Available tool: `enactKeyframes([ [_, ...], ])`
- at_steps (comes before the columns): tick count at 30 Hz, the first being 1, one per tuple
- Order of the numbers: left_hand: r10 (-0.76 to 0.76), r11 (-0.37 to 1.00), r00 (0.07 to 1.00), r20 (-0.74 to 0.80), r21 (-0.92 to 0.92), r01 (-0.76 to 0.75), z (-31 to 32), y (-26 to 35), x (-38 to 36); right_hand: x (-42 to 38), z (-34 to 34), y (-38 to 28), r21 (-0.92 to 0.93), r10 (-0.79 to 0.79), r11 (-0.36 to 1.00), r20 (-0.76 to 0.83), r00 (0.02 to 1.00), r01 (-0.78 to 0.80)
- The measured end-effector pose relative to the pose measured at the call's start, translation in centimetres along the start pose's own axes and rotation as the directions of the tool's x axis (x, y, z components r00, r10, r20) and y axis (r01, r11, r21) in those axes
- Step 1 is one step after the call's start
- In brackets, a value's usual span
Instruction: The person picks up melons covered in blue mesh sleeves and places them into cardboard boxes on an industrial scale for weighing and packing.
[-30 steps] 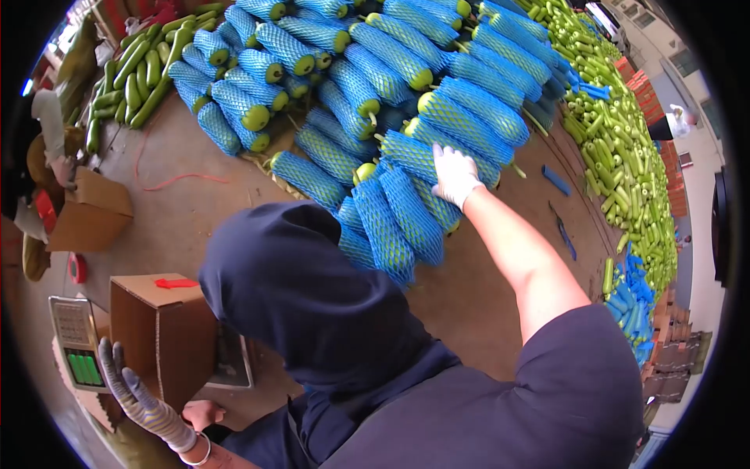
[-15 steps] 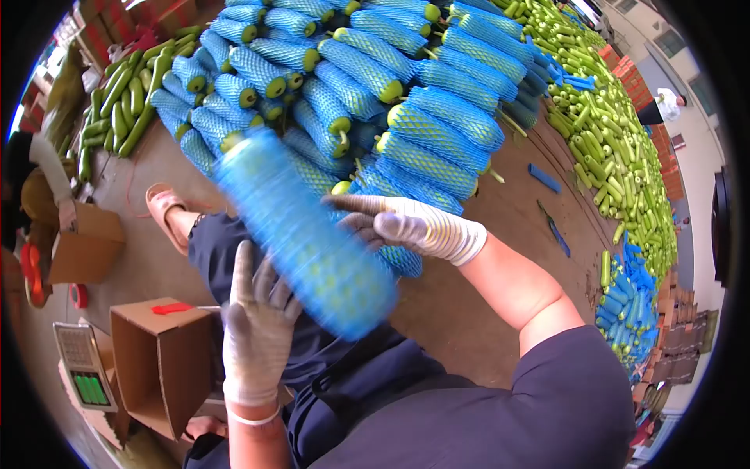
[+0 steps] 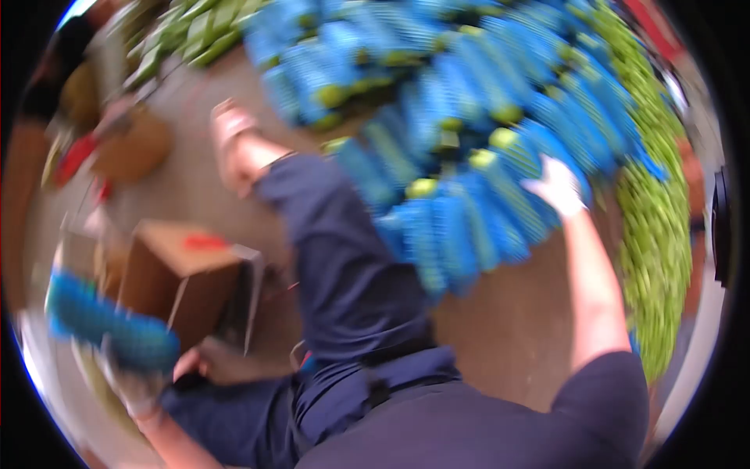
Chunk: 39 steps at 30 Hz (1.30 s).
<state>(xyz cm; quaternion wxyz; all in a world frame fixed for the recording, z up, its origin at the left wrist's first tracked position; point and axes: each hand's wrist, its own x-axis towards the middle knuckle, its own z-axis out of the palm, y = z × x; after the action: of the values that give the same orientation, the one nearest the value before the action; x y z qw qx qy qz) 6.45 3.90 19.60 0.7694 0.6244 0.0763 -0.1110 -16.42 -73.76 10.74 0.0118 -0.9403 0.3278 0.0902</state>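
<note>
At the lower left, my left hand, in a pale glove, holds up a blue-netted gourd beside an open cardboard box. My right hand, gloved too, lies on the right part of a pile of green gourds in blue foam netting. Its thumb is spread from the other fingers, which rest on a netted gourd. Motion blurs both hands, and the netted gourd hides part of the left fingers.
Bare green gourds form a long heap at the right, and more lie at the upper left. Another person is partly visible at the left edge. My outstretched leg crosses the middle.
The netted gourd has moved from between my hands to the lower left, in my left hand. My right hand has gone right and up onto the pile. The view has turned.
</note>
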Motion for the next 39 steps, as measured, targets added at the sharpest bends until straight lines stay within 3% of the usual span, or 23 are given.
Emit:
enactKeyframes([
  [1, 0.116, 0.989, 0.989, -0.091, 0.101, -0.107, 0.2, 0.4, -0.1, -0.1, 1.1, 0.8, -0.055, 0.003, 0.998, -0.035, 0.999, -0.004],
  [2, 0.104, 0.992, 0.986, -0.132, 0.086, -0.093, 0.0, 1.0, -0.4, 0.8, 2.7, 3.0, -0.065, -0.016, 0.998, -0.028, 0.999, 0.015],
  [3, 0.275, 0.876, 0.951, -0.138, 0.443, -0.189, -0.5, 1.5, -0.1, 1.1, 2.2, 2.3, -0.066, 0.048, 0.997, -0.001, 0.999, -0.048],
  [4, 0.345, 0.772, 0.934, -0.097, 0.595, -0.224, -0.2, 2.1, -0.3, 1.7, 2.5, 3.1, -0.068, 0.07, 0.995, 0.04, 0.997, -0.067],
  [6, 0.289, 0.802, 0.955, -0.072, 0.563, -0.2, -2.3, 1.0, 0.1, 1.3, 1.7, 1.3, -0.11, 0.227, 0.97, 0.081, 0.971, -0.217],
  [8, 0.199, 0.814, 0.98, 0.0, 0.557, -0.165, -2.7, 0.5, 0.3, 1.5, 2.2, 1.4, 0.03, 0.237, 0.97, 0.124, 0.964, -0.243],
  [9, 0.141, 0.77, 0.989, 0.037, 0.624, -0.133, -2.9, 0.4, 0.8, 1.5, 2.9, 2.2, 0.029, 0.227, 0.972, 0.119, 0.967, -0.232],
  [11, -0.031, 0.659, 0.993, 0.11, 0.75, -0.062, -1.7, 0.8, 2.4, 2.2, 4.7, 4.3, 0.328, 0.212, 0.916, 0.093, 0.973, -0.231],
  [13, -0.181, 0.518, 0.959, 0.216, 0.85, -0.094, -0.4, 1.2, 4.1, 2.9, 4.9, 5.2, 0.249, 0.23, 0.938, 0.068, 0.971, -0.239],
  [16, -0.406, 0.5, 0.849, 0.339, 0.86, -0.104, -0.2, -0.7, 7.0, 3.3, 3.6, 3.1, 0.076, 0.286, 0.954, 0.053, 0.957, -0.29],
  [20, -0.489, 0.446, 0.733, 0.473, 0.858, -0.256, 0.2, -5.6, 9.9, 3.8, 2.8, 1.8, -0.115, 0.376, 0.924, 0.1, 0.921, -0.364],
  [21, -0.534, 0.518, 0.689, 0.49, 0.834, -0.191, -0.1, -7.6, 10.4, 4.0, 3.0, 2.0, -0.113, 0.372, 0.926, 0.114, 0.921, -0.36],
  [22, -0.675, 0.357, 0.646, 0.357, 0.924, -0.138, 0.9, -7.9, 10.3, 4.1, 3.1, 2.3, -0.114, 0.369, 0.927, 0.129, 0.92, -0.356],
  [24, -0.709, 0.303, 0.616, 0.344, 0.937, -0.175, -0.8, -12.0, 10.9, 4.3, 3.5, 2.8, -0.062, 0.358, 0.934, 0.138, 0.924, -0.352],
  [26, -0.676, 0.32, 0.639, 0.367, 0.927, -0.195, -1.5, -14.5, 11.2, 3.6, 4.4, 3.5, -0.015, 0.352, 0.935, 0.16, 0.922, -0.354],
  [28, -0.679, 0.13, 0.703, 0.212, 0.977, -0.169, -0.5, -15.3, 11.2, 3.6, 4.9, 4.0, 0.389, 0.276, 0.859, 0.194, 0.941, -0.332],
  [29, -0.687, 0.079, 0.705, 0.178, 0.982, -0.172, -0.8, -16.6, 11.5, 3.7, 5.6, 4.9, 0.419, 0.294, 0.843, 0.166, 0.941, -0.337],
  [33, -0.741, -0.033, 0.672, -0.008, 0.999, -0.023, 0.6, -17.9, 12.1, 3.5, 6.0, 5.4, 0.373, 0.294, 0.871, 0.13, 0.947, -0.321],
  [34, -0.74, -0.031, 0.673, -0.01, 0.999, -0.02, 0.5, -18.0, 11.7, 3.4, 5.7, 5.1, 0.224, 0.286, 0.928, 0.082, 0.955, -0.297],
  [35, -0.7, -0.048, 0.714, -0.002, 0.998, -0.044, 0.4, -18.3, 11.3, 3.4, 5.6, 4.6, 0.073, 0.269, 0.96, 0.033, 0.962, -0.271],
  [36, -0.658, -0.068, 0.753, 0.009, 0.995, -0.071, 0.3, -18.3, 11.2, 2.9, 4.6, 2.9, 0.081, 0.268, 0.96, 0.028, 0.963, -0.269],
  [38, -0.635, -0.068, 0.77, 0.058, 0.989, -0.13, 0.1, -17.4, 11.4, 2.0, 1.5, -0.3, -0.021, 0.27, 0.963, 0.127, 0.954, -0.27],
  [39, -0.626, -0.065, 0.773, 0.105, 0.981, -0.185, 0.3, -16.9, 10.9, 2.2, 3.2, 2.8, -0.02, 0.163, 0.986, -0.01, 0.987, -0.163],
])
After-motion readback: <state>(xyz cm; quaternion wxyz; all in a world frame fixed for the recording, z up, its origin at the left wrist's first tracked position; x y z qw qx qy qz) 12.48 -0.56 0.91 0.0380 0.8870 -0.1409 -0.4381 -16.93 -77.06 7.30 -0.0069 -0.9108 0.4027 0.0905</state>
